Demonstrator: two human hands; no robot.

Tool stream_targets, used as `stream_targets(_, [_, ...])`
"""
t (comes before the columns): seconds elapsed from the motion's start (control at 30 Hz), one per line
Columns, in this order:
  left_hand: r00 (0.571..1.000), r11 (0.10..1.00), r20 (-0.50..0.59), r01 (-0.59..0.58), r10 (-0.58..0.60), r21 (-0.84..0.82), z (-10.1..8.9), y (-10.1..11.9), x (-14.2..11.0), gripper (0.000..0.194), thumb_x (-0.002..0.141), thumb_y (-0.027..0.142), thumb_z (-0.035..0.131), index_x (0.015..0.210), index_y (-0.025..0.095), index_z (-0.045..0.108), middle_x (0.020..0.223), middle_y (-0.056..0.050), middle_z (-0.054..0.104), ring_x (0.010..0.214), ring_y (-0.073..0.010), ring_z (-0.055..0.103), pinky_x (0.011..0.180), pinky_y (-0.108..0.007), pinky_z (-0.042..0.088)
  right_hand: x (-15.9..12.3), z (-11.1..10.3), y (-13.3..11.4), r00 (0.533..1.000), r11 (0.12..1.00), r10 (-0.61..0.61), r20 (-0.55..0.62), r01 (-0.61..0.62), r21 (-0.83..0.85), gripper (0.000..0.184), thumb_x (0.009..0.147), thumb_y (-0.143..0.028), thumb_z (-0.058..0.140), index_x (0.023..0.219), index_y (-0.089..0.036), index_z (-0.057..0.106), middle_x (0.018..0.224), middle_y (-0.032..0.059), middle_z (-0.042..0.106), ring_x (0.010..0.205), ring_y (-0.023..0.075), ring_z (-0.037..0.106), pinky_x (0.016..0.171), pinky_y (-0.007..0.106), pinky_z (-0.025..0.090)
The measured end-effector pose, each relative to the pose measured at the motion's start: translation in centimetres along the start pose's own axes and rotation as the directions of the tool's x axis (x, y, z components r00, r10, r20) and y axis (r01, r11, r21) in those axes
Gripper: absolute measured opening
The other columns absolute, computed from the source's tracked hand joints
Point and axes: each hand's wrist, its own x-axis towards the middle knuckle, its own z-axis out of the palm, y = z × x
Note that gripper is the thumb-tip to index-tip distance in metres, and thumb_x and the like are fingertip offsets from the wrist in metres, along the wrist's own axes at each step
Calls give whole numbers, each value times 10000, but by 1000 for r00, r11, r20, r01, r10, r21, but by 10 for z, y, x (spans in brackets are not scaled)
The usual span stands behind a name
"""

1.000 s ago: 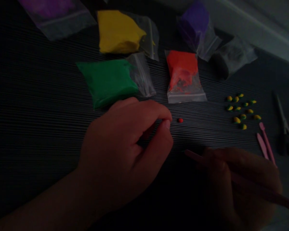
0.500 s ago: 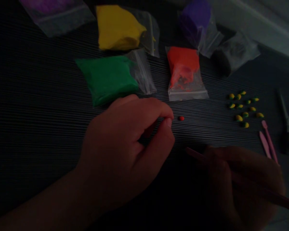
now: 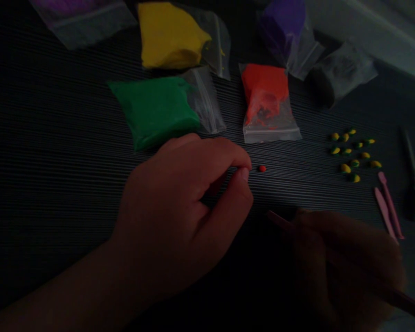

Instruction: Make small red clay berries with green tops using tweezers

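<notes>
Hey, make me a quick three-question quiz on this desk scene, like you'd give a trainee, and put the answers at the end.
1. What does the right hand hold?
a) scissors
b) a pink tool
c) a yellow bag
2. True or false: the green bag lies nearer the left hand than the black bag does.
3. Fill in the blank: the small pieces clustered near the two pink tools lying on the table are green and ____.

Key: 1. b; 2. true; 3. yellow
</notes>
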Motion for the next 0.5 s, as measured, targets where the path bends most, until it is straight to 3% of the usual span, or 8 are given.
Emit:
stream_targets(0.2, [999, 999, 9, 32, -31, -41, -2, 0, 1, 116, 793, 255, 473, 804, 234, 586, 676, 41, 590, 630, -133, 511, 655, -282, 348, -4, -2, 1, 976, 978, 202, -82, -196, 77, 86, 728, -209, 577, 808, -179, 591, 710, 21, 602, 546, 118, 560, 443, 268, 418])
stream_targets(0.3, [999, 998, 16, 44, -44, -38, -2, 0, 0, 126, 795, 257, 469, 790, 230, 591, 674, 36, 591, 619, -134, 509, 651, -282, 345, -1, 0, 0, 961, 965, 229, -155, -203, 169, 84, 734, -178, 562, 818, -183, 575, 708, 15, 585, 570, 128, 563, 486, 290, 430])
stream_targets(0.4, [999, 999, 21, 39, -39, -14, -2, 2, 0, 137, 798, 248, 461, 796, 219, 596, 683, 28, 594, 636, -135, 510, 673, -277, 357, 2, 3, -2, 941, 919, 285, -179, -216, 329, 119, 767, -129, 524, 864, -194, 545, 684, -11, 576, 535, 111, 547, 470, 267, 419])
stream_targets(0.5, [1000, 999, 15, -11, 12, -31, -2, 3, -2, 125, 788, 210, 476, 816, 207, 598, 704, 24, 599, 671, -127, 520, 715, -260, 382, 4, 2, -4, 942, 817, 321, -99, -223, 531, 137, 808, -110, 474, 910, -194, 511, 655, -26, 580, 515, 100, 542, 462, 240, 431])
